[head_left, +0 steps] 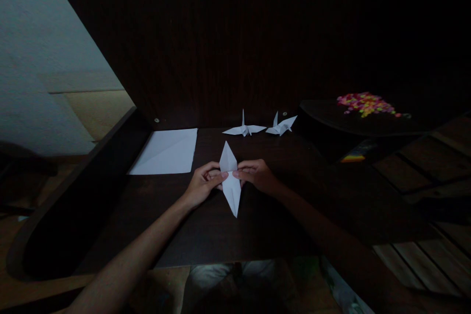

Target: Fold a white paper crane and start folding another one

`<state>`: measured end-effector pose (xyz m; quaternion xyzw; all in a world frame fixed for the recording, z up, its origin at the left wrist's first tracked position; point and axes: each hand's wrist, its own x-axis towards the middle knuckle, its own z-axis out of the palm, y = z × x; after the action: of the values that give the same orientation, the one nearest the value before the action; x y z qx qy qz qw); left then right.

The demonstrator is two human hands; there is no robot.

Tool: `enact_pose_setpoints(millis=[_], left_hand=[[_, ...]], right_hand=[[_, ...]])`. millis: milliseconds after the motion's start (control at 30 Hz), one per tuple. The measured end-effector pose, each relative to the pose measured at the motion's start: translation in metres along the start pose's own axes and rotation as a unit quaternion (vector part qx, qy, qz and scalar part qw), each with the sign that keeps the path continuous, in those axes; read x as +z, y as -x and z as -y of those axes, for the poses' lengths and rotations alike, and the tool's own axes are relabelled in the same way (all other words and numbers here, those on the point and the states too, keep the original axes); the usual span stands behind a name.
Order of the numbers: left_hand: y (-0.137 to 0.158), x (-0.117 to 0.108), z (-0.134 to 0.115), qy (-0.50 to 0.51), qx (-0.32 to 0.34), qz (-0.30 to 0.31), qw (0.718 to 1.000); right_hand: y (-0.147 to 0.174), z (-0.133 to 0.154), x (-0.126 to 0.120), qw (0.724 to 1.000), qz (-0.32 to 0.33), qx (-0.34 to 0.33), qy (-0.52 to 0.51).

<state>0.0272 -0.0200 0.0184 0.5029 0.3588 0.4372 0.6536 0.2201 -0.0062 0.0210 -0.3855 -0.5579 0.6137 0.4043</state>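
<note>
A white folded paper (pixel 231 191), shaped like a long diamond with a crease across its middle, is held above the dark desk. My left hand (pixel 204 182) pinches its left edge, thumb on top near the crease. On the opposite edge my right hand (pixel 257 175) pinches it the same way, the two thumbs close together. The fingers behind the paper are partly hidden. Beyond my hands, two finished paper cranes, one with wide wings (pixel 244 130) and a second crane (pixel 281 126) tilted beside it, stand by the desk's back panel.
White paper sheets (pixel 165 152) lie at the desk's left, next to the raised side panel (pixel 81 191). On a dark curved shelf (pixel 324 115) at the right sits a pile of small colourful pieces (pixel 366 104). A wooden slatted surface (pixel 423 260) shows at lower right.
</note>
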Motion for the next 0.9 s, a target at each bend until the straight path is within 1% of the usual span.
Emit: enact_pose_setpoints(millis=[200,367,500,667,767,833,900], left_hand=[[0.002,0.0,-0.003,0.031,0.005,-0.021,0.999],[0.004,0.001,-0.006,0.021,-0.005,-0.027,0.999],[0.004,0.0,-0.005,0.042,-0.01,-0.031,0.999],[0.003,-0.002,-0.001,0.054,-0.006,-0.027,0.998],[0.003,-0.002,-0.002,0.052,0.003,-0.034,0.998],[0.003,-0.002,-0.004,0.053,0.004,-0.039,0.998],[0.003,-0.002,-0.005,0.059,-0.002,-0.032,0.998]], right_hand=[[0.002,0.005,-0.001,1.0,-0.008,-0.028,-0.001],[0.002,0.003,-0.005,0.996,0.029,-0.081,0.026],[0.0,-0.004,-0.009,0.99,0.04,-0.125,0.043],[0.001,-0.003,-0.01,0.988,0.054,-0.136,0.058],[0.002,-0.001,-0.01,0.985,0.06,-0.146,0.066],[0.002,0.0,-0.009,0.987,0.057,-0.137,0.063],[0.002,0.0,-0.008,0.991,0.052,-0.121,0.039]])
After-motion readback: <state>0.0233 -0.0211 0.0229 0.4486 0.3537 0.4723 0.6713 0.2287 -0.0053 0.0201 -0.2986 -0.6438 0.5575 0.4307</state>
